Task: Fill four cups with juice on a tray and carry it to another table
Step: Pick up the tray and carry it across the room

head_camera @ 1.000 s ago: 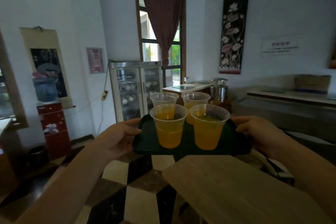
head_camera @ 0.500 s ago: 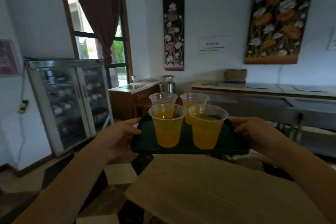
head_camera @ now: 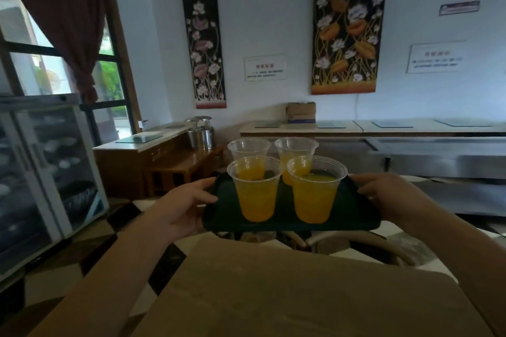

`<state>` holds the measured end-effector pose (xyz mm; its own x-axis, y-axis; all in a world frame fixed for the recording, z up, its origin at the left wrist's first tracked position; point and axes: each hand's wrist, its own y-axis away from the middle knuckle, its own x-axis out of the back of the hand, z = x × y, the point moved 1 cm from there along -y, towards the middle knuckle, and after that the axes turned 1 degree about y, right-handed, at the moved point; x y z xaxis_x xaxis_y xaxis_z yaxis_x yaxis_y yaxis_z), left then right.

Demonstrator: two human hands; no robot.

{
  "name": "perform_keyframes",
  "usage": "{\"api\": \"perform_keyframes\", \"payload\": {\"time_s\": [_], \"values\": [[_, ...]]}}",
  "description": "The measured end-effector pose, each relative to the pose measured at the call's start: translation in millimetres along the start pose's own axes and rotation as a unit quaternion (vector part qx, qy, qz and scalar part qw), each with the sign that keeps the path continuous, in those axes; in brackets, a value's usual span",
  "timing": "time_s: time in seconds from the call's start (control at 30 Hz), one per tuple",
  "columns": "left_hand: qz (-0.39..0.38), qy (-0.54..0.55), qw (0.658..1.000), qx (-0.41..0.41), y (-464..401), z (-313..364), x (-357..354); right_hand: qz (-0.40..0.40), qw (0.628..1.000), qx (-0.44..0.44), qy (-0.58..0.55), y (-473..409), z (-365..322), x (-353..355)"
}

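**Four full cups ride on a tray held in the air**

The biggest thing close by is a wooden table (head_camera: 273, 295), low in the view. The dark green tray (head_camera: 353, 208) is not on it. The tray is up in the air, past the table's far edge and above a chair there.

The tray looks stiff and flat, so it should keep its shape. With four drinks on it, it is likely a bit heavy, and it must stay level. The best place to hold it is at its two short ends, and that is where the hands are. The left hand (head_camera: 180, 205) grips the left end, with the thumb on top of the rim and the fingers curled under. The right hand (head_camera: 388, 197) grips the right end; its fingers are hidden under the tray, so I cannot tell just how they lie.

Four clear plastic cups (head_camera: 256, 189) stand close together, two in front and two behind. They look thin and soft, easy to squash or tip. The orange juice (head_camera: 313, 202) fills the front two quite high, so a quick tilt could spill it.

White signs hang on the far wall. One sign (head_camera: 265, 67) has red writing at the top, but it is too blurry to read. The cups and tray show no labels.
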<state>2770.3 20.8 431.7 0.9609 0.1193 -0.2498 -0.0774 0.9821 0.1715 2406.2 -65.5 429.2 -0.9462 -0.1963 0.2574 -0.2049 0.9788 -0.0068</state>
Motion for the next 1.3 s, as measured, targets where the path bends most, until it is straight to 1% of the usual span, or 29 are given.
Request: {"api": "perform_keyframes", "payload": {"time_s": [0.3,0.47,0.6,0.8,0.97,1.1,1.2,1.3], "values": [[-0.036,-0.013,0.999,-0.013,-118,23,-43,0.045,0.999,-0.01,-0.003,-75,-9,56],[-0.066,-0.033,0.997,-0.009,-170,26,-58,0.079,0.997,-0.021,0.007,-103,-11,68],[-0.077,-0.033,0.996,-0.002,-217,27,-64,0.087,0.995,-0.032,0.029,-128,-8,70],[-0.103,-0.045,0.994,0.009,-292,30,-63,0.128,0.99,-0.052,0.039,-182,0,66],[-0.112,-0.028,0.993,0.011,-336,31,-56,0.155,0.986,-0.061,0.029,-220,11,61],[-0.107,-0.01,0.994,0.033,-371,20,-40,0.157,0.984,-0.086,0.006,-251,30,54],[-0.094,-0.01,0.994,0.049,-394,6,-28,0.138,0.984,-0.11,-0.018,-269,49,48],[-0.08,-0.014,0.995,0.065,-412,-13,-18,0.129,0.984,-0.122,0.015,-279,70,38]]}}
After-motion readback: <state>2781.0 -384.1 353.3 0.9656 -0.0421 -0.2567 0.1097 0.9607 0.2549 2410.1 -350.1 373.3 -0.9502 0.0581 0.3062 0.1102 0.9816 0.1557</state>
